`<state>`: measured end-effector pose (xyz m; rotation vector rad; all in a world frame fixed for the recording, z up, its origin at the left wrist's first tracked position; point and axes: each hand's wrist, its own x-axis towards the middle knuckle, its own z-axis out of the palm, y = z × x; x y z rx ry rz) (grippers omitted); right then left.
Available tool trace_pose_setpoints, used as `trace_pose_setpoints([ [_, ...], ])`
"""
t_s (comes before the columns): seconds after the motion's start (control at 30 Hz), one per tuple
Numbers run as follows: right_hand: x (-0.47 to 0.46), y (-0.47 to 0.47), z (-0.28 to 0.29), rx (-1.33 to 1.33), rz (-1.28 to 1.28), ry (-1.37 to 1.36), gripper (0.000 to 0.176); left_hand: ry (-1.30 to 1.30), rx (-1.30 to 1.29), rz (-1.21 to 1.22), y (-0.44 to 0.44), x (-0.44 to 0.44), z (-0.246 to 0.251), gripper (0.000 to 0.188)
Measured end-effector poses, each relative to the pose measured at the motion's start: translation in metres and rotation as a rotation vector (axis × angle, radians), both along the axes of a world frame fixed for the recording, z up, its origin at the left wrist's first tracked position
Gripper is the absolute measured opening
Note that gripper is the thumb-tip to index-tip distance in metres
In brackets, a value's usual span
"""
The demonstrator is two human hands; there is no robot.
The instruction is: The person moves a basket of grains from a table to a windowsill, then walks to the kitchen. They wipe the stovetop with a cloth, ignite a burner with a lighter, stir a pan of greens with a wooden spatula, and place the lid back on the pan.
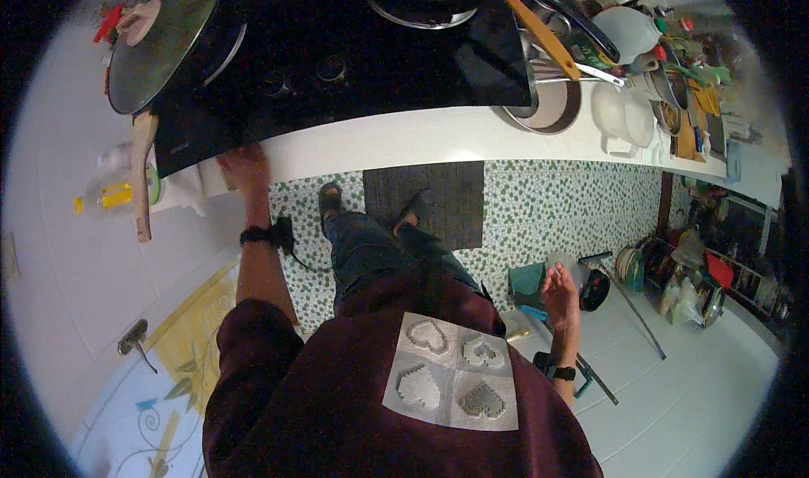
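My left hand (246, 170) is over the white counter edge at the near left corner of the black cooktop (278, 111). It is blurred, and whether it holds anything cannot be told. A crumpled whitish cloth or paper (183, 184) lies just left of it. My right hand (560, 288) hangs in the air over the floor at the right, fingers loosely extended, with nothing seen in it. Left of the cooktop, a large wok or pan (161, 55) stands tilted against the wall, with a wooden handle (144, 175) pointing towards me.
A steel pot (556, 108), a wooden spatula (537, 29) and a clear plastic jug (622, 121) stand at the right of the counter. A yellow oil bottle (117, 196) is at the far left. On the floor lie a dark mat (430, 206) and a green dustpan (526, 282).
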<state>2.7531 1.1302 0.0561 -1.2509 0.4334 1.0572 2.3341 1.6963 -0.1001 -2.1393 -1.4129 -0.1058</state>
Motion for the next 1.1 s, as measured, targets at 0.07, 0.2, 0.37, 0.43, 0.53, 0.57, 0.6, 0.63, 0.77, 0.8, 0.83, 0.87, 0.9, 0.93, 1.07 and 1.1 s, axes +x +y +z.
trace_pose_setpoints([
  [0.07,-0.004,-0.01,-0.006,-0.074,-0.104,0.032,0.029,-0.001,-0.052,-0.084,-0.032,0.043,-0.006,0.036],
  [0.2,-0.009,-0.03,-0.017,-0.021,-0.077,0.039,0.027,-0.476,-0.352,-0.314,-0.086,0.149,0.003,0.033],
  [0.37,-0.017,-0.058,-0.016,-0.011,-0.262,0.012,0.024,-0.444,-0.453,-0.594,-0.13,0.272,0.035,0.036],
  [0.43,-0.024,-0.074,-0.009,0.053,-0.238,0.005,0.027,-0.485,-0.43,-0.663,-0.143,0.309,0.042,0.036],
  [0.53,-0.038,-0.092,-0.001,0.016,-0.345,0.015,0.025,-0.448,-0.517,-0.612,-0.154,0.342,0.046,0.036],
  [0.57,-0.042,-0.094,0.0,0.002,-0.349,0.023,0.025,-0.474,-0.5,-0.604,-0.158,0.346,0.047,0.036],
  [0.6,-0.046,-0.094,0.001,0.0,-0.358,0.027,0.025,-0.476,-0.49,-0.618,-0.161,0.347,0.048,0.036],
  [0.63,-0.048,-0.092,0.001,-0.017,-0.376,0.046,0.025,-0.464,-0.484,-0.617,-0.166,0.346,0.05,0.037],
  [0.77,-0.043,-0.073,-0.005,-0.006,-0.31,0.074,0.024,-0.411,-0.562,-0.991,-0.193,0.324,0.055,0.042],
  [0.8,-0.036,-0.067,-0.007,0.016,-0.299,0.069,0.024,-0.403,-0.604,-1.009,-0.193,0.311,0.055,0.042],
  [0.83,-0.03,-0.063,-0.008,0.068,-0.273,0.062,0.025,-0.437,-0.596,-1.079,-0.19,0.294,0.053,0.043],
  [0.87,-0.025,-0.063,-0.007,0.084,-0.247,0.027,0.023,-0.373,-0.619,-1.029,-0.182,0.27,0.051,0.045],
  [0.9,-0.019,-0.063,-0.008,0.029,-0.257,0.012,0.023,-0.345,-0.591,-1.0,-0.164,0.241,0.049,0.047],
  [0.93,-0.016,-0.065,-0.007,0.025,-0.262,-0.014,0.023,-0.308,-0.598,-0.89,-0.145,0.208,0.047,0.048],
  [1.07,-0.013,-0.079,-0.008,-0.022,-0.292,-0.048,0.022,-0.327,-0.398,-0.341,-0.066,0.088,0.037,0.047],
  [1.1,-0.014,-0.081,-0.009,0.057,-0.252,-0.039,0.023,-0.208,-0.194,-0.188,-0.063,0.081,0.032,0.045],
])
